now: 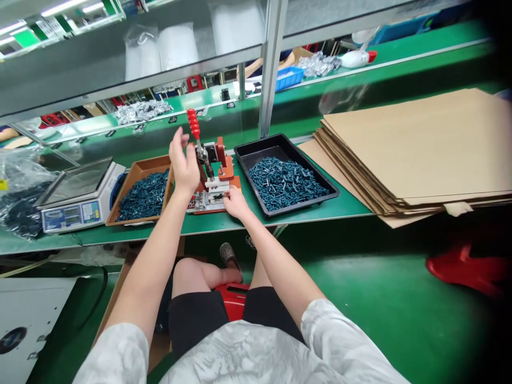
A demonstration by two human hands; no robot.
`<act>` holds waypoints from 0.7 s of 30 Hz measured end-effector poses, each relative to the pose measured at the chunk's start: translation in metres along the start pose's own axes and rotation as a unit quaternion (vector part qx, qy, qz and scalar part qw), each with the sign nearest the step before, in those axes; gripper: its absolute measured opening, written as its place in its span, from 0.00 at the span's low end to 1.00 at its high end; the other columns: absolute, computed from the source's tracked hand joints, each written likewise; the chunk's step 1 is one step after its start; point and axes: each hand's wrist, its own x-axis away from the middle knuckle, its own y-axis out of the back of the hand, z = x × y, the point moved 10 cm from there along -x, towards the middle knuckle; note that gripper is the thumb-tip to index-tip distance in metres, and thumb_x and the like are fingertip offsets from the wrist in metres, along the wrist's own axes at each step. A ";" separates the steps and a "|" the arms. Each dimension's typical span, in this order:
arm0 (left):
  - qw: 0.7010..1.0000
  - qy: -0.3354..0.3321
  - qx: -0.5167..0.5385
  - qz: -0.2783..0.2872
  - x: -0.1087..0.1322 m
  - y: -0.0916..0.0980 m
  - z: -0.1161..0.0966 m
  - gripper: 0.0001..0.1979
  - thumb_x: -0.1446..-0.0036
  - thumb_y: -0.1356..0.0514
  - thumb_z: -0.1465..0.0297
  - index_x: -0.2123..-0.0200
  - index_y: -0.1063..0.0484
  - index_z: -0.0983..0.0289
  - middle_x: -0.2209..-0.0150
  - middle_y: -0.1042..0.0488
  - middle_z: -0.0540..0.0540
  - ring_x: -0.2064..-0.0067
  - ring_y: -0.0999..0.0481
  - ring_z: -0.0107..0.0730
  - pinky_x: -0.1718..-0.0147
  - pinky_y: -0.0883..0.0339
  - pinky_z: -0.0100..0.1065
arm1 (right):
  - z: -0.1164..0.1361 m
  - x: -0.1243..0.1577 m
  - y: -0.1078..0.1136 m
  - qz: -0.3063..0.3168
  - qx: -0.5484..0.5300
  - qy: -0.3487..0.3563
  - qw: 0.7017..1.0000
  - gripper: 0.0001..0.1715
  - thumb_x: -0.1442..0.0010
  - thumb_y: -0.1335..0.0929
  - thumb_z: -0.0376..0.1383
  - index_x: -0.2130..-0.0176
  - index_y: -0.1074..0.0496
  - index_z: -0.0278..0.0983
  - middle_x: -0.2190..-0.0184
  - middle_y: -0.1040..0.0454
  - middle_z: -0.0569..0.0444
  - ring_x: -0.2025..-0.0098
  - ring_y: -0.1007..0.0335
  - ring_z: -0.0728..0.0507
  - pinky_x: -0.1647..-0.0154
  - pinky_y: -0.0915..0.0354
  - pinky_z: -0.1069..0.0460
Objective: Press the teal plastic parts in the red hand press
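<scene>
Toggle-clamp press [211,173]: red handle [193,124] up, left hand [185,164] nearer, half-open, empty; right hand [236,203] curled at metal base [209,202], hold unclear.

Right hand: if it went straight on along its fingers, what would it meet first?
Most likely the silver metal block below the red-handled metal toggle clamp. The right hand is right beside that block, perhaps already touching it; the depth there is hard to judge.
</scene>
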 end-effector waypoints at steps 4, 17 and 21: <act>0.982 0.112 -0.130 0.077 0.091 0.023 0.058 0.27 0.36 0.40 0.57 0.40 0.32 0.65 0.41 0.29 0.66 0.36 0.31 0.49 0.33 0.40 0.49 | 0.007 0.003 -0.008 0.024 0.001 0.021 0.999 0.26 0.42 0.38 0.27 0.46 0.24 0.35 0.46 0.27 0.44 0.41 0.32 0.37 0.34 0.37 0.43; 0.900 0.433 0.046 -0.033 0.173 0.025 0.159 0.42 0.29 0.68 0.48 0.55 0.21 0.68 0.57 0.17 0.66 0.50 0.19 0.43 0.46 0.29 0.41 | -0.009 0.002 -0.013 -0.001 0.031 -0.054 0.998 0.16 0.38 0.34 0.36 0.53 0.22 0.38 0.46 0.27 0.45 0.45 0.28 0.35 0.39 0.33 0.41; 0.914 0.402 0.028 -0.040 0.174 0.031 0.152 0.37 0.28 0.63 0.50 0.62 0.20 0.67 0.54 0.17 0.65 0.46 0.21 0.42 0.42 0.33 0.39 | -0.013 -0.004 -0.013 -0.015 0.011 -0.076 0.997 0.17 0.41 0.33 0.34 0.54 0.22 0.38 0.48 0.24 0.47 0.45 0.27 0.36 0.39 0.33 0.42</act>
